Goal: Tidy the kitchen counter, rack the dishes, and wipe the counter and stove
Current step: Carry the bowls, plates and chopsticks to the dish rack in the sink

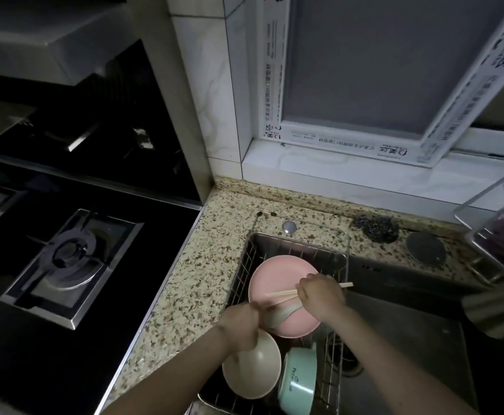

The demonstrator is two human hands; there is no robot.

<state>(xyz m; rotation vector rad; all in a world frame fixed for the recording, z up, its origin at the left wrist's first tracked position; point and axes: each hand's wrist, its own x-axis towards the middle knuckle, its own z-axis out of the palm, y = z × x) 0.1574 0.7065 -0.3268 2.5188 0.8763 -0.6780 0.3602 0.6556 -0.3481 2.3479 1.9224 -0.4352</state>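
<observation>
Right hand (pixel 322 296) gripping chopsticks (pixel 280 293) over pink plate (pixel 277 283); left hand (pixel 240 323) closed on bowl (pixel 252 368).

**Materials and finishes at the sink**

A speckled, polished stone counter (pixel 202 283) is seen beside a glossy black glass stove (pixel 143 265). A thin metal wire rack (pixel 339 381) is set in a brushed steel sink (pixel 409 333). A matt pink plate (pixel 277 283), a matt cream bowl (pixel 253 369) and a smooth mint bowl (pixel 300 375) look plastic. Pale wooden chopsticks (pixel 283 293) are gripped. A coarse metal scourer (pixel 376 227) is seen.
</observation>
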